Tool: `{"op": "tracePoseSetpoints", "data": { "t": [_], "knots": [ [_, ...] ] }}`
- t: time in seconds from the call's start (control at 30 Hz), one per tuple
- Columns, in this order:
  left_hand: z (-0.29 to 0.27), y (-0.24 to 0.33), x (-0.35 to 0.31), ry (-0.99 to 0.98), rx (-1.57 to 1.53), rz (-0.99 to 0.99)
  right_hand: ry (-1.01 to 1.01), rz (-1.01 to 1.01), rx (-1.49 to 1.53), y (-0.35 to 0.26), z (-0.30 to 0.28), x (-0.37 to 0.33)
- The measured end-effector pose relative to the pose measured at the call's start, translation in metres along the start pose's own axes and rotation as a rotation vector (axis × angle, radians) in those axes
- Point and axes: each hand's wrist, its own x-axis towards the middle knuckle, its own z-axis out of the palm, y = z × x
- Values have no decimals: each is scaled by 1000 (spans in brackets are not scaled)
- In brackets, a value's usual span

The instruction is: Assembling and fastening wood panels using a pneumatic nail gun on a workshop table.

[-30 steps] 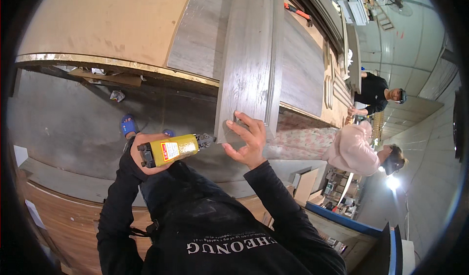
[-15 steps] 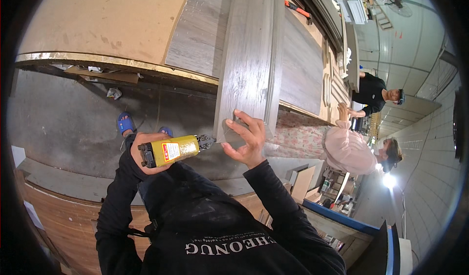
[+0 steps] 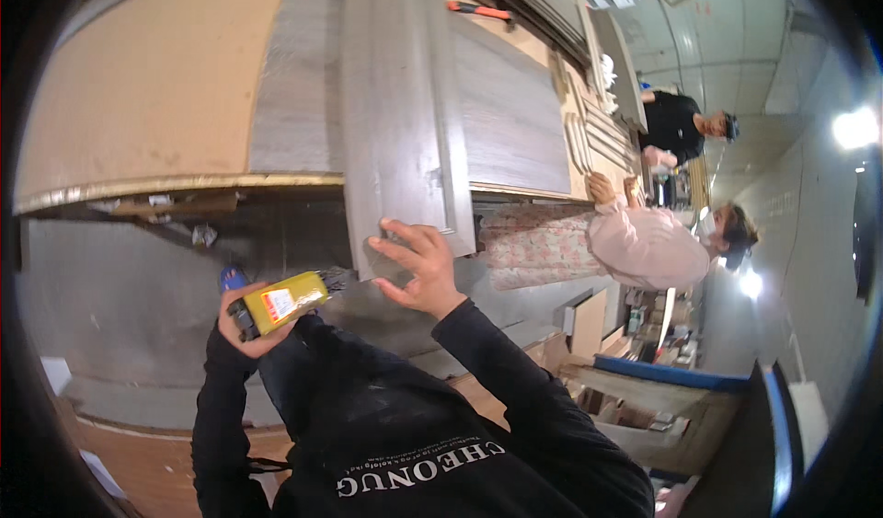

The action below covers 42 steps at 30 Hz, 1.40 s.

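Note:
My left hand (image 3: 241,325) is wrapped around a yellow nail gun (image 3: 287,302) with a black end cap and a dark metal nose. The nose points at the near end of a long grey wood-grain framed panel (image 3: 394,141), close to its left corner. Whether it touches the panel, I cannot tell. At that same end my right hand (image 3: 423,265) rests with its fingers spread on the panel's face, its thumb stretched out by the end edge. The panel lies across a workbench, its near end sticking out past the bench edge.
A flat grey board (image 3: 515,118) lies under the panel on the tan workbench (image 3: 147,76). Farther off are an orange-and-black hand tool (image 3: 480,10) and several wood strips (image 3: 598,136). Two people stand along the bench to the right, one in pink (image 3: 648,247), one in black (image 3: 676,127).
My view has shifted, so panel and bench appear farther left. The nail gun has tilted, its nose still near the panel's end corner. My right hand stays on the panel.

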Motion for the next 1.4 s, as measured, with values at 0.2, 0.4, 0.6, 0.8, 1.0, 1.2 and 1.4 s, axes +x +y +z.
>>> {"op": "tracePoseSetpoints", "data": {
  "t": [0.2,0.4,0.6,0.8,1.0,1.2,1.4],
  "knots": [
    [-85,69,54,209,58,-393,-20,19,87,8,-17,-10],
    [-153,74,176,332,898,239,1,56,50,8,-13,-13],
    [-155,22,224,171,1328,23,124,-1,119,7,0,-12],
    [33,76,117,112,164,-206,121,59,145,8,-6,-19],
    [101,78,84,102,-416,-607,191,113,128,17,-26,-20],
    [99,64,86,91,-540,-584,641,631,130,65,-17,-47],
    [102,60,91,13,-591,-512,380,894,1027,75,-22,-55]
  ]
}}
